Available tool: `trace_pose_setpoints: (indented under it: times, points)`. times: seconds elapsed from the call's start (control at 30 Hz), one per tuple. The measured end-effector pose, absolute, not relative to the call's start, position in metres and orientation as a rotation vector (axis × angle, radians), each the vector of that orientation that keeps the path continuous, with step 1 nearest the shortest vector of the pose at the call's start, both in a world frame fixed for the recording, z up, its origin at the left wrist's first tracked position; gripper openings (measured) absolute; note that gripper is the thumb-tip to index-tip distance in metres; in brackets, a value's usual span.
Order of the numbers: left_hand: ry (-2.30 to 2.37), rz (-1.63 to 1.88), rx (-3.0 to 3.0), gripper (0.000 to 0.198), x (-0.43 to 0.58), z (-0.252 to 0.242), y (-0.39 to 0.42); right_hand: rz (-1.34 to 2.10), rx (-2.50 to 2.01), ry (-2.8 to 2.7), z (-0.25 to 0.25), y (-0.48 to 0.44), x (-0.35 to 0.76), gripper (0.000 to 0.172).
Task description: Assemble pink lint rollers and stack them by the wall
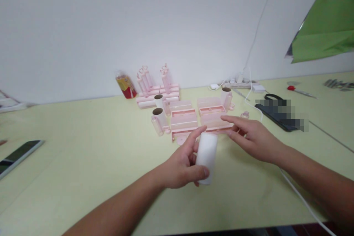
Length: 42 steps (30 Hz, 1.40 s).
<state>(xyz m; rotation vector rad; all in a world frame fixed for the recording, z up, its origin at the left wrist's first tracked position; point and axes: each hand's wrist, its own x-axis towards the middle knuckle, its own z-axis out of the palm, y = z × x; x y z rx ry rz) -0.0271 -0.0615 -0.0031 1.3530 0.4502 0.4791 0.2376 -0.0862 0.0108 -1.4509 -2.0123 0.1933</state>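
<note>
Head view: left hand (184,167) grips plain white roll (208,153), centre; right hand (253,138) open; table (83,147) spreads lower left, front edge (221,225) at bottom.

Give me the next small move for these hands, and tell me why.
I'd bring the right hand in to steady the upper end of the white roll. The left hand alone grips it, and it looks slightly tilted. The right hand seems to hold nothing, and its spread fingers are already close by, near the pink cases.
</note>
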Motion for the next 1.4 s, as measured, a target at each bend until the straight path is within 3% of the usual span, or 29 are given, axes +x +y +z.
trace_pose_setpoints:
  times: [0.27, 0.53, 0.63, 0.8, 1.0, 1.2, 1.4]
  points:
    - [0.518, 0.639, 1.32, 0.092, -0.026, -0.003, -0.052, 0.28, -1.484, -2.214, -0.012, -0.076, 0.235, 0.049]
    - [0.512, 0.665, 1.342, 0.091, -0.028, -0.006, -0.05, 0.125, -1.645, -2.327, -0.015, -0.079, 0.238, 0.048]
    - [0.502, 0.67, 1.351, 0.091, -0.029, -0.009, -0.049, 0.114, -1.774, -2.388, -0.015, -0.084, 0.239, 0.042]
    - [0.511, 0.691, 1.379, 0.093, -0.028, -0.008, -0.051, 0.145, -1.814, -2.495, -0.004, -0.09, 0.235, 0.013]
    - [0.494, 0.685, 1.622, 0.089, -0.028, -0.007, -0.058, 0.42, -1.611, -2.127, 0.018, -0.095, 0.224, 0.03]
    - [0.455, 0.677, 1.858, 0.087, -0.026, -0.012, -0.061, 0.924, -1.472, -1.594, 0.012, -0.097, 0.217, 0.022]
    - [0.385, 0.626, 1.816, 0.092, -0.022, -0.012, -0.063, 0.971, -1.389, -1.591, 0.005, -0.1, 0.202, 0.03]
